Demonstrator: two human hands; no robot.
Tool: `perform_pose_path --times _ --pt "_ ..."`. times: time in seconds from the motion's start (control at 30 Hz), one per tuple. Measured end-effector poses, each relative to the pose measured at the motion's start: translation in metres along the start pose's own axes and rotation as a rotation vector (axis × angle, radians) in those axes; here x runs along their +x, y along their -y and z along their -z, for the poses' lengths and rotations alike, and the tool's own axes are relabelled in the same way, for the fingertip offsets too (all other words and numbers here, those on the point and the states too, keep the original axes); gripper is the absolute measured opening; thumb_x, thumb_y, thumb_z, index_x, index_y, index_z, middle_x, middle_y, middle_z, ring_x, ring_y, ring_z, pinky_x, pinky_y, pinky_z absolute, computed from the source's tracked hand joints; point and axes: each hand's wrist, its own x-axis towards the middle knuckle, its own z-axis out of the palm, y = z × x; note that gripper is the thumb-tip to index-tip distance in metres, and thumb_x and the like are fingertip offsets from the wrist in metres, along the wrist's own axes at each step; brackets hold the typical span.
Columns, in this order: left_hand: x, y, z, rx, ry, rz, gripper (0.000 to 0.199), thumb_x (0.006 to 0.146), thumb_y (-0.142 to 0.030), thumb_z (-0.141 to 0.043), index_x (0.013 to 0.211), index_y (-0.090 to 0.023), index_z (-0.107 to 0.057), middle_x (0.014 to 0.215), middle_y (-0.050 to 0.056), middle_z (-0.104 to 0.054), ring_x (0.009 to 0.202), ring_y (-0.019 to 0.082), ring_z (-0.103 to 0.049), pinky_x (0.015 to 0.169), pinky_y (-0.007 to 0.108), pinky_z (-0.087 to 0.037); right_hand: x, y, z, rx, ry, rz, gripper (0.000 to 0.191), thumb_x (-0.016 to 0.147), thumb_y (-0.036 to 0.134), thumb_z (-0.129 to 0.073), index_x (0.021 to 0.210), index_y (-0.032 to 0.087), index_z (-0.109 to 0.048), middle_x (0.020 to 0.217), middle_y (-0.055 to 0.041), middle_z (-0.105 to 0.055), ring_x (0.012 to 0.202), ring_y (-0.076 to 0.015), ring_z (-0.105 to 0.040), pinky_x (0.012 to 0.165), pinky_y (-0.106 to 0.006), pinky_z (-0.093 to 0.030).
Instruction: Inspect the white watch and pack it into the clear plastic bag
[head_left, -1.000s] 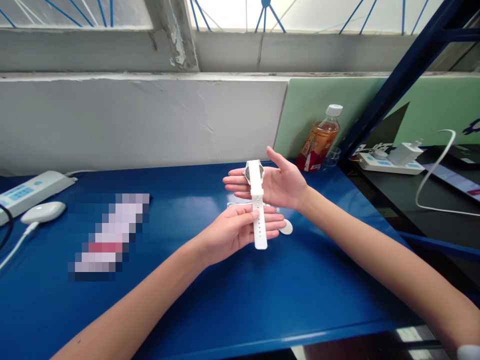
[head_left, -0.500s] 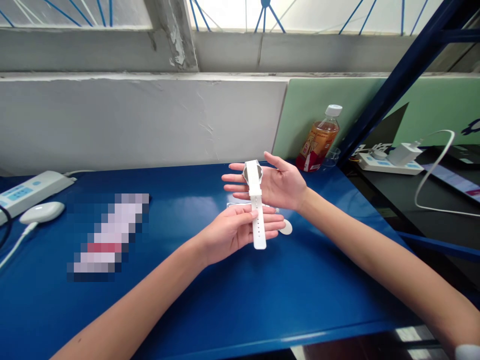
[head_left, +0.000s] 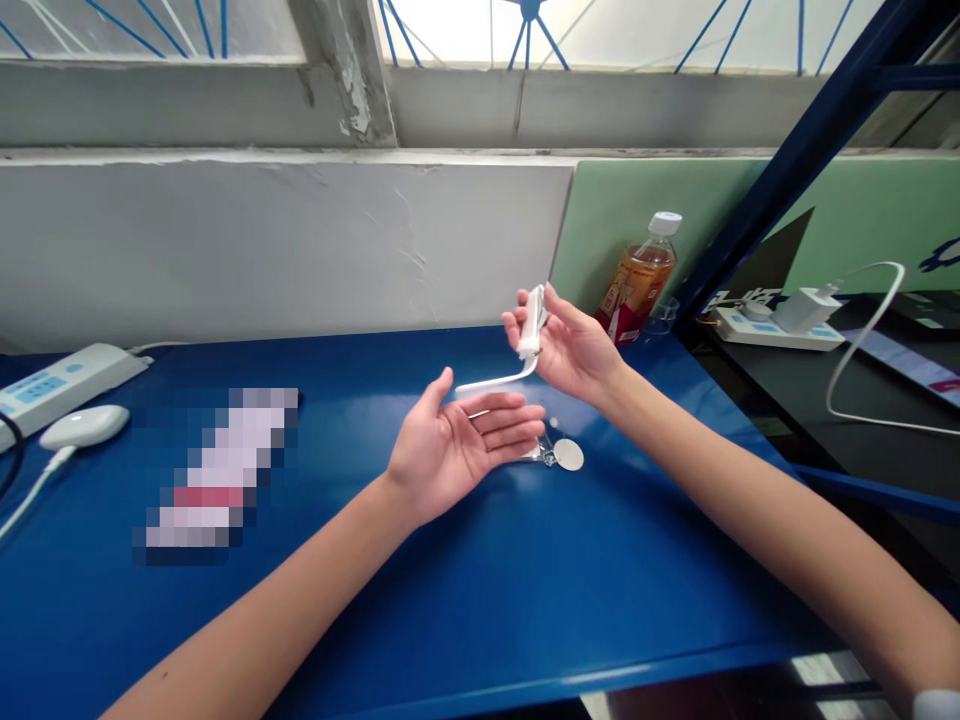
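The right hand (head_left: pixel 566 345) grips a white watch (head_left: pixel 532 325) between thumb and fingers, holding it up above the far middle part of the blue bench (head_left: pixel 600 590). The watch is tilted nearly edge-on, and its loose strap (head_left: pixel 491 382) bends at the bottom and runs out to the left. The left hand (head_left: pixel 465 445) is open and grasps nothing: its palm is turned up, the thumb points away and the fingers reach to the right, just below the strap's free end. Whether strap and fingers touch cannot be told.

Partly hidden behind the left fingers, a pale round tag (head_left: pixel 568 455) with a small chain (head_left: pixel 547 455) lies on the bench. To the left lies a long flat object (head_left: pixel 225 470), pixelated beyond recognition. Farther left are a white power strip (head_left: pixel 64 385) and, just nearer, a rounded white device (head_left: pixel 85 428) with a white cable. At the far right of the bench, a bottle (head_left: pixel 637 285) with a white cap and reddish-brown contents stands by the green panel (head_left: pixel 600 215). Past the slanting blue post (head_left: pixel 787 160), another white power strip carries a plugged-in adapter (head_left: pixel 808 308).
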Motion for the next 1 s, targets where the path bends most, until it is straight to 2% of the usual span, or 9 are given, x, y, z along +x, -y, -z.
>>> perform_pose_path --times 0.1,0.17,0.23,0.33,0.5,0.57,0.73,0.9,1.0 --pt "0.000 -0.001 -0.004 0.013 -0.144 -0.091 0.069 0.102 -0.052 -0.025 0.103 0.000 -0.071 0.107 0.024 -0.073 0.101 0.030 -0.071 0.098 0.041 -0.049 0.005 0.000 0.003 -0.067 -0.111 0.129 0.027 0.096 0.039 -0.057 0.075 0.024 -0.062 0.074 0.0005 -0.072 0.096 -0.0160 -0.072 0.100 -0.030 -0.053" --pt "0.000 0.001 -0.007 0.078 -0.173 -0.103 0.065 0.101 -0.051 -0.031 0.110 0.002 -0.067 0.114 0.027 -0.069 0.109 0.032 -0.068 0.100 0.041 -0.048 0.004 -0.004 0.003 -0.157 -0.059 0.163 0.026 0.090 0.045 -0.065 0.078 0.022 -0.063 0.083 -0.0017 -0.076 0.095 -0.0174 -0.073 0.095 -0.031 -0.055" --pt "0.000 0.004 -0.009 0.144 -0.173 -0.135 0.056 0.101 -0.047 -0.039 0.115 0.001 -0.064 0.119 0.026 -0.067 0.114 0.033 -0.065 0.101 0.042 -0.048 0.001 -0.008 0.001 -0.273 0.051 0.164 0.031 0.087 0.052 -0.067 0.082 0.021 -0.064 0.089 -0.0042 -0.077 0.092 -0.0184 -0.073 0.091 -0.033 -0.056" --pt "0.002 0.009 -0.006 0.234 -0.145 -0.204 0.043 0.098 -0.041 -0.052 0.115 -0.003 -0.064 0.117 0.023 -0.070 0.113 0.033 -0.066 0.100 0.043 -0.049 -0.008 -0.012 -0.005 -0.515 0.193 0.183 0.036 0.090 0.055 -0.061 0.084 0.020 -0.067 0.092 -0.0055 -0.078 0.092 -0.0182 -0.072 0.089 -0.033 -0.055" --pt "0.003 0.015 0.001 0.406 -0.035 -0.173 0.036 0.089 -0.037 -0.070 0.110 -0.007 -0.068 0.103 0.016 -0.075 0.096 0.026 -0.073 0.090 0.036 -0.055 -0.020 -0.011 -0.017 -0.875 0.252 0.208 0.030 0.092 0.046 -0.061 0.090 0.019 -0.074 0.117 -0.0063 -0.072 0.104 -0.0204 -0.068 0.088 -0.031 -0.053" --pt "0.001 0.016 0.000 0.447 0.007 -0.134 0.039 0.087 -0.041 -0.072 0.108 -0.007 -0.070 0.099 0.015 -0.076 0.092 0.024 -0.073 0.087 0.034 -0.056 -0.022 -0.010 -0.019 -0.862 0.258 0.187 0.026 0.092 0.042 -0.062 0.095 0.020 -0.076 0.120 -0.0059 -0.071 0.109 -0.0212 -0.066 0.090 -0.031 -0.052" --pt "0.000 0.018 -0.002 0.442 0.104 -0.061 0.047 0.089 -0.050 -0.068 0.107 -0.007 -0.070 0.098 0.017 -0.076 0.088 0.024 -0.074 0.083 0.034 -0.057 -0.017 -0.012 -0.013 -0.484 0.367 -0.008 0.023 0.089 0.035 -0.068 0.107 0.021 -0.074 0.110 -0.0061 -0.075 0.105 -0.0207 -0.070 0.094 -0.036 -0.054" --pt "0.002 0.019 -0.002 0.488 -0.028 -0.133 0.042 0.090 -0.044 -0.067 0.112 -0.009 -0.068 0.104 0.017 -0.075 0.094 0.025 -0.073 0.087 0.035 -0.056 -0.013 -0.005 -0.006 -0.458 0.335 -0.068 0.021 0.086 0.030 -0.071 0.103 0.017 -0.075 0.107 -0.0078 -0.076 0.103 -0.0212 -0.071 0.094 -0.036 -0.055" --pt "0.002 0.020 -0.002 0.496 -0.041 -0.120 0.041 0.090 -0.044 -0.068 0.108 -0.008 -0.069 0.102 0.018 -0.075 0.096 0.028 -0.073 0.088 0.038 -0.056 -0.012 -0.004 -0.006 -0.392 0.343 -0.102 0.023 0.089 0.032 -0.067 0.105 0.017 -0.074 0.114 -0.0095 -0.075 0.110 -0.0224 -0.068 0.102 -0.038 -0.050"
